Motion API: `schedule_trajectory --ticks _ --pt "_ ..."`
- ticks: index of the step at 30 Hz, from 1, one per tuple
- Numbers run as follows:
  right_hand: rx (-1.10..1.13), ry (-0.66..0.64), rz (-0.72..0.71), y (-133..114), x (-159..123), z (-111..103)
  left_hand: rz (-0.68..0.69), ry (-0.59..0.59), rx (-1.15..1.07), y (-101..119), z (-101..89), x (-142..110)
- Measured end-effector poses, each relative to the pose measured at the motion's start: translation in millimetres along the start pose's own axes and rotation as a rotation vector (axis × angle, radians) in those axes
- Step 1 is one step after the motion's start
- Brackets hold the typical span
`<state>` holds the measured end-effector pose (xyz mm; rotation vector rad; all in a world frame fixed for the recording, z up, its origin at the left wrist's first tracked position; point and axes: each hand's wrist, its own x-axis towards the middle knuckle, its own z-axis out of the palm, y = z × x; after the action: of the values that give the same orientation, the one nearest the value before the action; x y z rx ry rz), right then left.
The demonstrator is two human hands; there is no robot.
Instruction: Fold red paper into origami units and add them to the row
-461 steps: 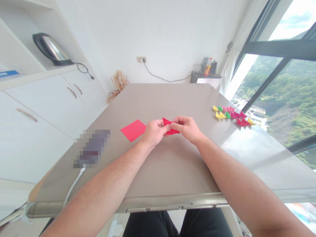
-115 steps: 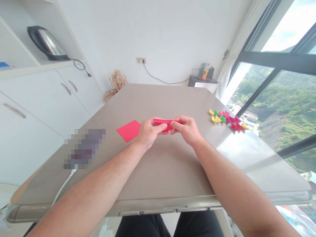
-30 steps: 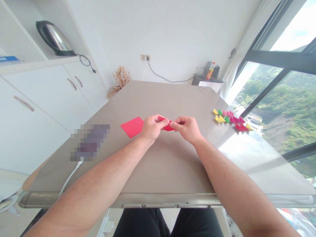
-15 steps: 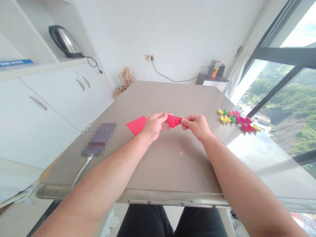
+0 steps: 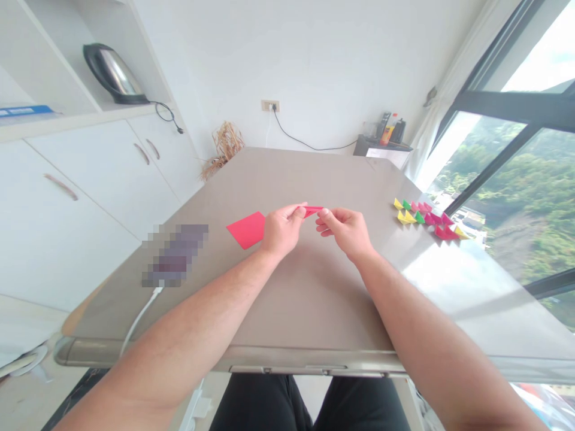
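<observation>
A small piece of folded red paper (image 5: 313, 210) is held above the table between my two hands, seen nearly edge-on. My left hand (image 5: 284, 230) pinches its left end between thumb and fingers. At its right end, my right hand (image 5: 342, 229) is closed with the thumb and forefinger on the paper. A flat sheet of red paper (image 5: 246, 230) lies on the table just left of my left hand, which covers part of its right side.
Several small folded paper boats (image 5: 424, 216) in yellow, green, pink and red stand in rows at the table's right side. A blurred dark device (image 5: 177, 254) with a white cable (image 5: 138, 317) lies at left. The grey table (image 5: 314, 311) ends at my lap.
The folded red paper has been turned so that its broad triangular face now shows as a thin strip. My hands have drawn slightly closer together, and the whole view has shifted a little.
</observation>
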<state>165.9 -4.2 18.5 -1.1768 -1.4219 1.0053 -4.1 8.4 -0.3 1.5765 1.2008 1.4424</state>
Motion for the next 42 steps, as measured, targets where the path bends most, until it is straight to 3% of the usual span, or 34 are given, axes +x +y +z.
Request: schedule_trajectory --ticks 2,5,7,10,12,14,16,19,28,35,42 --pt "0.082 -0.070 -0.003 -2 -2 7 0.142 -0.110 0.132 3 4.5 -8" --pt "0.094 0.029 0.021 -1 -2 12 0.320 -0.158 0.251 8 9.8 -16" --pt "0.077 0.090 0.041 1 0 11 0.363 -0.140 0.284 9 11.0 -18" --pt "0.022 0.114 0.062 3 3 10 0.272 -0.031 0.248 7 8.6 -13" --pt "-0.011 0.122 0.067 3 4 8 0.133 0.107 0.158 5 5.0 -7" --pt "-0.022 0.115 0.069 3 4 7 -0.037 0.168 -0.017 4 1.2 -1" --pt "-0.029 0.079 0.068 3 3 5 -0.183 0.081 -0.218 4 -1.5 3" --pt "-0.038 0.022 0.051 4 3 3 -0.287 -0.044 -0.384 6 -2.0 3" --pt "-0.146 -0.024 0.016 -3 -1 -3 -0.278 -0.058 -0.407 12 0.6 -3" --pt "-0.068 -0.050 -0.044 4 1 -5 -0.271 0.015 -0.411 14 -0.6 -1" --pt "-0.001 -0.097 -0.043 4 4 -18 -0.253 -0.102 -0.315 15 -6.4 0"
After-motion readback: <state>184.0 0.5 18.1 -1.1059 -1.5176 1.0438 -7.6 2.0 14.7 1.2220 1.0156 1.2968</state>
